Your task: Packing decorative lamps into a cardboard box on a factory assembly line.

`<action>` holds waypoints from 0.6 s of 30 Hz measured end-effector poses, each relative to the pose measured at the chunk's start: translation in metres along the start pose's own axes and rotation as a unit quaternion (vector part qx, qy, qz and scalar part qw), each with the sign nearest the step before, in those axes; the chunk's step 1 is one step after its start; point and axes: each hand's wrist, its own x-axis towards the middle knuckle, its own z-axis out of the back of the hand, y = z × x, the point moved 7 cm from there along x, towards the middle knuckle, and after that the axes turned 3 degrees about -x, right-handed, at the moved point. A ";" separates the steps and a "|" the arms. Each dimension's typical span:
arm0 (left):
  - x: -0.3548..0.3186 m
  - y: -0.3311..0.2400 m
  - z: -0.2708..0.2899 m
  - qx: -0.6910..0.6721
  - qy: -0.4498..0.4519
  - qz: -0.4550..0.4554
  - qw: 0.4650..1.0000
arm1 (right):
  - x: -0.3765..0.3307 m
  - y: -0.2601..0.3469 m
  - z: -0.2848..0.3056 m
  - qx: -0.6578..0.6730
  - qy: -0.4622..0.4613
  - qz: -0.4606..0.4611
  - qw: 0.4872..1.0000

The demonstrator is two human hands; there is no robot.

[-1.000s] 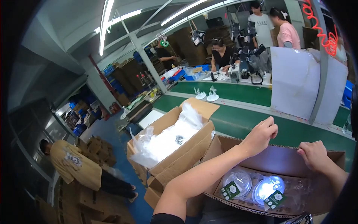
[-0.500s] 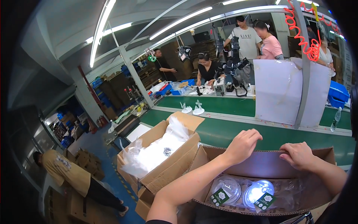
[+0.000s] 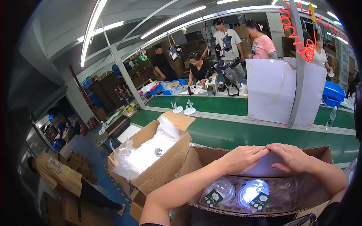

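Note:
A pale lilac-white panel (image 3: 268,161) stands against the far inner wall of the open cardboard box (image 3: 195,197) in front of me. At its top edge my left hand (image 3: 245,157) and my right hand (image 3: 289,156) meet at the fingertips. Both hands have their fingers stretched out, the right thumb apart and lower, in front of the panel. Whether they press on the edge is hard to tell. Below them, inside the box, lie two round clear plastic packs (image 3: 221,189) with green cards, the right one a brightly lit disc (image 3: 252,191) under film.
To the left, another open carton (image 3: 166,175) holds white plastic bags (image 3: 145,152). Behind runs a green conveyor (image 3: 222,133) with two white figurines (image 3: 189,107). White boards (image 3: 269,90), a metal post, a bottle (image 3: 331,118) and several people are beyond.
My right hand has moved left from the box's edge, and my left hand has lowered onto the panel's top edge, so their fingertips now meet. The view has shifted slightly.

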 end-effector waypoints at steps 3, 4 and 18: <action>0.003 0.001 0.001 -0.011 0.020 0.015 1.000 | 0.000 -0.004 0.000 0.017 0.006 -0.007 1.000; 0.004 0.002 0.000 -0.016 0.035 0.022 0.999 | 0.000 -0.005 0.002 0.043 0.003 -0.018 0.999; 0.001 0.004 -0.002 -0.021 0.033 0.031 0.999 | -0.001 -0.016 0.015 0.249 -0.041 -0.019 0.967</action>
